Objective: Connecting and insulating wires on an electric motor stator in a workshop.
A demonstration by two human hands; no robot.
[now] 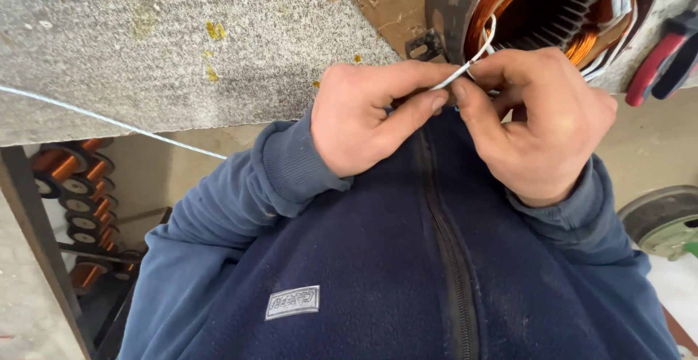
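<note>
Stator [552,11] cut off by the top edge, only its lower half shows; dark outer shell, copper windings and slotted core inside. Exactly where the white cord [465,69] ties in is hidden behind my fingers. My left hand [367,116] is closed, thumb and forefinger pinching the cord; my right hand [542,124] is also closed, pinching the same cord just beside it, fingertips of both hands almost touching. Cord is thin, white, loops up from my fingers into the copper windings at the stator's near rim. Another white strand [109,121] runs slack off to the left edge. Stator sits on a grey speckled worktable [182,47] with a brown cardboard piece [392,4] under it. Red-handled tool [665,58] at right, partly cropped. Copper wire spools [76,185] on a rack below left. Blue fleece fills the lower frame.
</note>
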